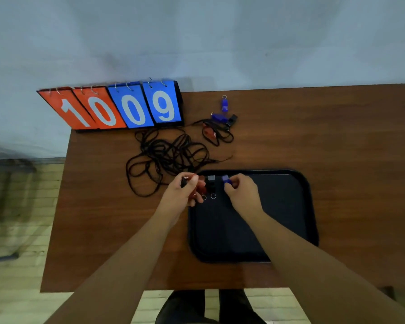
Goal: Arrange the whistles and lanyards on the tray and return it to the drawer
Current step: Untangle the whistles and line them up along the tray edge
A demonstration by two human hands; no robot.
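A black tray (285, 216) lies on the brown table. At its far left corner sit a red whistle (202, 187) and a black whistle (211, 183), each with a key ring. My right hand (241, 192) pinches a blue whistle (226, 179) just right of them, over the tray. My left hand (185, 190) grips a small black clip (184, 181) at the tray's left edge. A tangle of black lanyards (166, 157) lies beyond my left hand. Farther back lie two blue whistles (224, 105), a black whistle (232, 119) and a red whistle (208, 132) with a cord.
A flip scoreboard (117, 108) reading 1 0 0 9 stands at the table's far left corner against the wall. The table's left edge (56, 206) drops to a tiled floor. My legs show below the near edge.
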